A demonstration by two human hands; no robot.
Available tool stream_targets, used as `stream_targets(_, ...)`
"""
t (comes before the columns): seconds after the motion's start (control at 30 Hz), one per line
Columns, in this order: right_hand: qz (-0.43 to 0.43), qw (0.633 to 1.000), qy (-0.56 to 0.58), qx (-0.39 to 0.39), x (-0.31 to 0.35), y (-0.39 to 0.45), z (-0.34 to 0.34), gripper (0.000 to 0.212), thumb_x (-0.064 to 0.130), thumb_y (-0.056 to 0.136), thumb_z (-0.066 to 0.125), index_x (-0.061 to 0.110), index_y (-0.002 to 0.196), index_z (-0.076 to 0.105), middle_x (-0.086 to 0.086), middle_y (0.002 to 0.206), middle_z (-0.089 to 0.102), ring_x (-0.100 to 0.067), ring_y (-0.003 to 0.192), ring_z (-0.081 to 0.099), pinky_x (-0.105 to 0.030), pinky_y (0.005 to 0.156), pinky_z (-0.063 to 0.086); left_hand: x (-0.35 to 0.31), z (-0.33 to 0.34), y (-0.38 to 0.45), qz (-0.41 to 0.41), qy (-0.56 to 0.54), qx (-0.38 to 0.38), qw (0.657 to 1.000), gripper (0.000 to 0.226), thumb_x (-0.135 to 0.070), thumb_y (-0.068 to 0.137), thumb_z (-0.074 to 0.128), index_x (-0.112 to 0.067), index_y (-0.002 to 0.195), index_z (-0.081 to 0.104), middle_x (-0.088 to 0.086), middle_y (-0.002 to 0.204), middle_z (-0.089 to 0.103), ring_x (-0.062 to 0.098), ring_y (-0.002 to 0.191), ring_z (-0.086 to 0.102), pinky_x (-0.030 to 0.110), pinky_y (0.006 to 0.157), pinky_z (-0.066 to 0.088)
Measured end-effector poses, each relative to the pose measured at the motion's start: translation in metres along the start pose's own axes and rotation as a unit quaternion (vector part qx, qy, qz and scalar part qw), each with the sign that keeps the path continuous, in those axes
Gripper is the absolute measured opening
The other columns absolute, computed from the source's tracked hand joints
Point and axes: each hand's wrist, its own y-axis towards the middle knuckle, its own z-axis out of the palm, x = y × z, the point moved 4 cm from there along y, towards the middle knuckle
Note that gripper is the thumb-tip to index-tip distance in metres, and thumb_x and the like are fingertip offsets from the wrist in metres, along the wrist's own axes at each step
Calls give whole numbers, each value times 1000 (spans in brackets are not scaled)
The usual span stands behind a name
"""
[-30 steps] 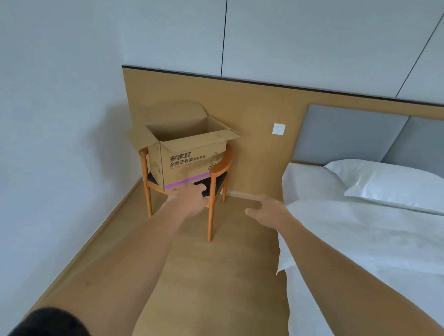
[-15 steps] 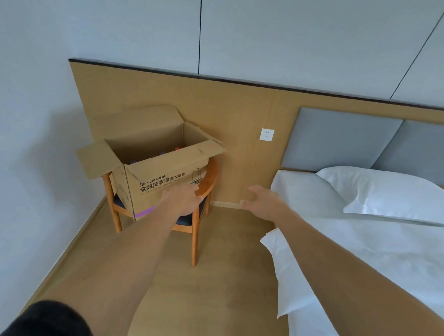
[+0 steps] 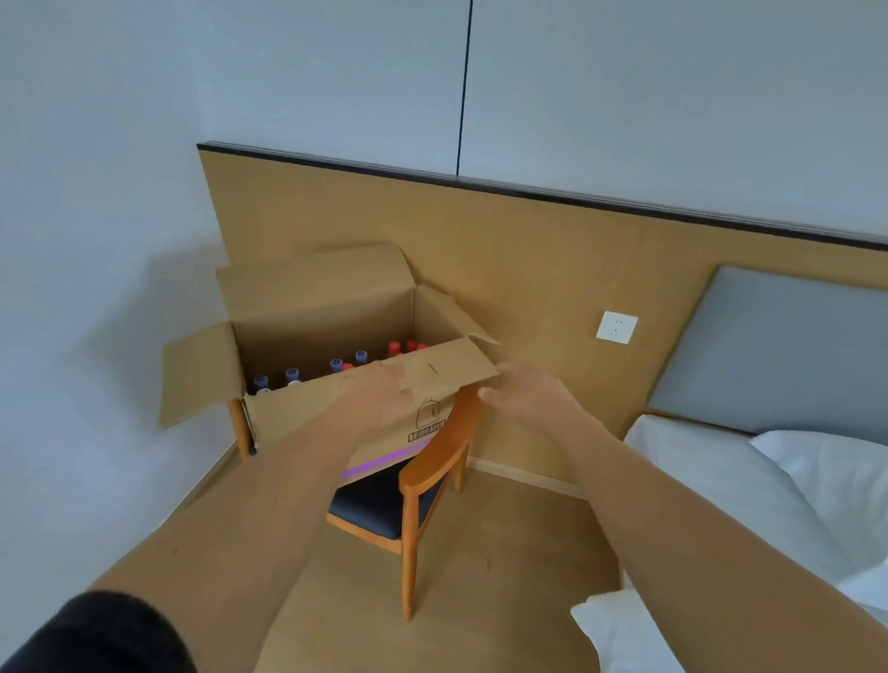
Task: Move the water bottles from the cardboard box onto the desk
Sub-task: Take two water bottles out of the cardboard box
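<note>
Your hands reach toward the open cardboard box (image 3: 324,422) on the chair (image 3: 427,469).

Your left hand (image 3: 377,397) lies with relaxed, spread fingers over the near flap, holding nothing; whether it touches the flap is unclear. Your right hand (image 3: 528,400) hangs open and empty just beside the flap's right corner. The water bottles (image 3: 335,365) stand inside the box, only their purple and red caps showing. The bed (image 3: 762,502) is on your right, a wall socket (image 3: 616,327) behind.
</note>
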Motion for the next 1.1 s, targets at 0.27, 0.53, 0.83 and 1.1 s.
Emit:
stream_targets(0.27,-70,997,22,27,20,116,-13,58,44,97,58,26,149,43,-3,146,51,-25,130,50,-34,96,44,21,-24,72,-72,17,-41,996,42,-37,101,42,-21,139,52,8,134,57,31,119,55,47,101,45)
stream_targets(0.53,-126,991,16,48,59,211,10,57,46,98,59,21,147,45,-5,143,55,-25,130,51,-33,96,42,86,-33,139,-139,-2,-43,989,47,-43,103,43,-20,143,48,10,138,54,32,125,52,46,102,43)
stream_targets(0.83,-131,985,-27,106,97,337,29,59,46,98,60,18,148,45,-6,146,53,-25,133,49,-38,110,42,159,-39,258,-159,-33,-21,986,47,-43,104,42,-20,145,48,10,142,55,32,130,50,47,107,43)
stream_targets(1.1,-107,980,-48,162,97,417,81,57,47,95,63,20,143,50,-5,144,55,-24,129,52,-33,100,42,194,-4,317,-169,-66,21,983,53,-40,103,52,-20,151,42,8,150,49,28,135,48,46,111,40)
